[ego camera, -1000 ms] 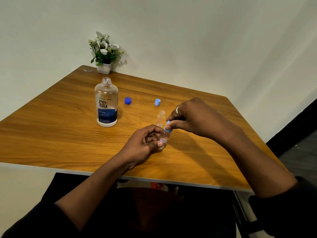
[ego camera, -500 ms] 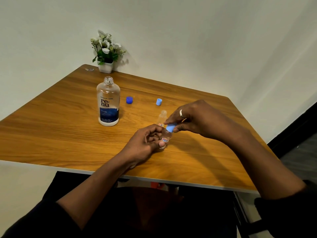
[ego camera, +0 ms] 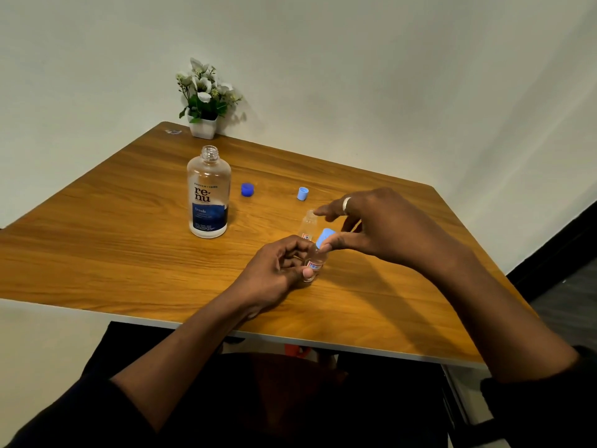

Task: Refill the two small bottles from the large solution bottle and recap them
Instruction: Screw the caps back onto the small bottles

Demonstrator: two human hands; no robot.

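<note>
Wooden table (ego camera: 97, 237) against a pale wall carries everything. On it the left hand (ego camera: 274, 270) grips a small bottle (ego camera: 315, 263) upright, fingers curled round its body. The right hand (ego camera: 381, 227) pinches a light blue cap (ego camera: 324, 237), tilted, right at that bottle's neck; one finger points out straight. Just behind the grip stands the second small bottle (ego camera: 308, 225), uncapped. Farther back lies a loose light blue cap (ego camera: 302, 193). Left of it sit a dark blue cap (ego camera: 247, 190) and the large solution bottle (ego camera: 209, 195), open-topped. A potted plant (ego camera: 203, 124) occupies the far corner.
</note>
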